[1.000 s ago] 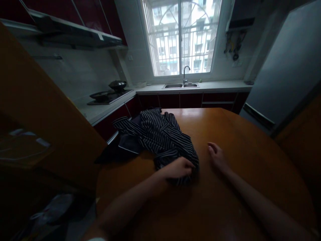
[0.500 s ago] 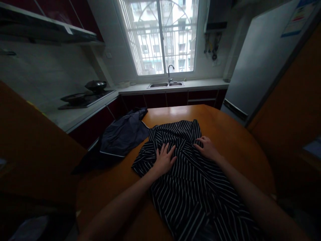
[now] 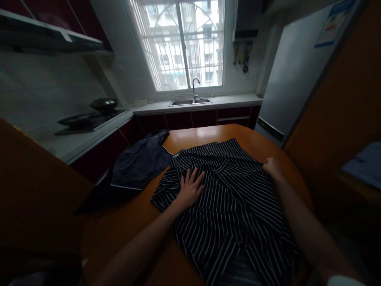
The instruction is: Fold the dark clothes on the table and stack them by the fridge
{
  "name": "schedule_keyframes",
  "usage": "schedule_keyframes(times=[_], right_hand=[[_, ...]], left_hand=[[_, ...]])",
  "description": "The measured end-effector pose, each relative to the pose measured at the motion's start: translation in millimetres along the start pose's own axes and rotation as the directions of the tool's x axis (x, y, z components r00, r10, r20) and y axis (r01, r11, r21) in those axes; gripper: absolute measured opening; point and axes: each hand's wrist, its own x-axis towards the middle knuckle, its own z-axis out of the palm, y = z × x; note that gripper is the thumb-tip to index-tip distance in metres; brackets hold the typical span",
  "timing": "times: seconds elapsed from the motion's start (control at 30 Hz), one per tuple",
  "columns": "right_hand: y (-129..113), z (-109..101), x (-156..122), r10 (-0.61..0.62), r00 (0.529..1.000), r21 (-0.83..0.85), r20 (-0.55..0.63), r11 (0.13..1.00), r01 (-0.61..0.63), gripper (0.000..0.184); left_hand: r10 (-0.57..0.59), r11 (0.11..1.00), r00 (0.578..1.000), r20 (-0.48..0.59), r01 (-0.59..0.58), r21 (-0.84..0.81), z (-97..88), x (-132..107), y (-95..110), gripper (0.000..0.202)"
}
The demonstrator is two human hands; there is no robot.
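On the table, far left, I log a dark garment, rumpled, pale-piped. Next, the left hand: fingers spread, released, palm-down against the striped shirt. Its thin, creased fabric lies lengthwise far to near. Rightmost, the right hand: fingers clenched on the shirt's edge, most fabric leftward of them. Both hands touch it.

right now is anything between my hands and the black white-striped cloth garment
Nothing visible: your left hand lies spread on the black white-striped cloth garment, and your right hand is curled at its right edge. The dark blue-grey cloth garment lies to the left.
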Motion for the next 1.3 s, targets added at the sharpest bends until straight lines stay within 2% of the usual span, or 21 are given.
schedule_keyframes(times=[0.07, 0.1, 0.17, 0.23, 0.3, 0.4, 0.53, 0.7, 0.83, 0.93, 1.03, 1.1, 1.13, 1.2, 1.3], right_hand=[[5, -3, 3, 0.013, 0.998, -0.028, -0.055, 1.000, -0.014, 0.032], [1, -3, 4, -0.033, 0.995, -0.035, -0.096, 0.999, 0.030, 0.035], [-19, 2, 7, -0.214, 0.968, -0.028, -0.132, 0.977, 0.212, 0.040], [-47, 10, 13, -0.399, 0.913, 0.006, -0.082, 0.916, 0.401, 0.043], [-73, 22, 20, -0.494, 0.870, 0.044, 0.009, 0.869, 0.493, 0.046], [-93, 41, 35, -0.498, 0.862, 0.037, 0.096, 0.867, 0.497, 0.049], [-89, 65, 57, -0.417, 0.896, 0.001, 0.153, 0.907, 0.422, 0.065], [-83, 86, 87, -0.369, 0.922, -0.024, 0.115, 0.927, 0.374, 0.074], [-90, 88, 117, -0.358, 0.928, -0.044, 0.107, 0.930, 0.364, 0.073], [-100, 80, 142, -0.383, 0.920, -0.004, 0.083, 0.923, 0.385, 0.067], [-118, 68, 153, -0.436, 0.898, 0.064, -0.057, 0.896, 0.439, 0.055], [-133, 61, 142, -0.437, 0.883, 0.069, -0.171, 0.888, 0.454, 0.046], [-141, 59, 131, -0.441, 0.877, 0.065, -0.193, 0.886, 0.460, 0.042], [-155, 58, 98, -0.483, 0.862, 0.061, -0.151, 0.866, 0.496, 0.039], [-167, 62, 43, -0.554, 0.832, 0.052, -0.026, 0.830, 0.555, 0.047]], left_hand=[[0.024, 1.000, 0.999, 0.024, -0.024, 0.001, -11.8, 1, -1, 0.054], [0.034, 0.999, 0.999, 0.000, -0.034, 0.003, -19.6, 6, -2, 0.050], [0.031, 0.999, 0.996, -0.087, -0.032, -0.006, -36.2, 22, -7, 0.044], [-0.035, 0.999, 0.995, -0.092, 0.032, -0.030, -49.7, 50, -16, 0.043], [-0.140, 0.990, 0.990, -0.003, 0.140, -0.036, -55.5, 83, -27, 0.043], [-0.305, 0.952, 0.947, 0.102, 0.306, -0.001, -47.4, 129, -48, 0.051], [-0.425, 0.905, 0.895, 0.138, 0.424, 0.036, -21.1, 172, -73, 0.070], [-0.382, 0.924, 0.918, 0.112, 0.378, 0.050, 0.8, 225, -96, 0.068], [-0.298, 0.954, 0.953, 0.060, 0.296, 0.043, -0.2, 271, -109, 0.061], [-0.247, 0.968, 0.969, -0.023, 0.248, 0.045, -6.5, 296, -107, 0.056], [-0.185, 0.980, 0.976, -0.111, 0.193, 0.058, -9.5, 302, -86, 0.055], [-0.095, 0.992, 0.987, -0.128, 0.105, 0.075, -7.5, 290, -63, 0.054], [-0.041, 0.995, 0.993, -0.115, 0.051, 0.085, -5.7, 279, -51, 0.053], [0.047, 0.995, 0.998, -0.047, -0.042, 0.092, -2.0, 249, -29, 0.053], [0.077, 0.995, 0.991, 0.106, -0.083, 0.055, -0.5, 189, -5, 0.063]])
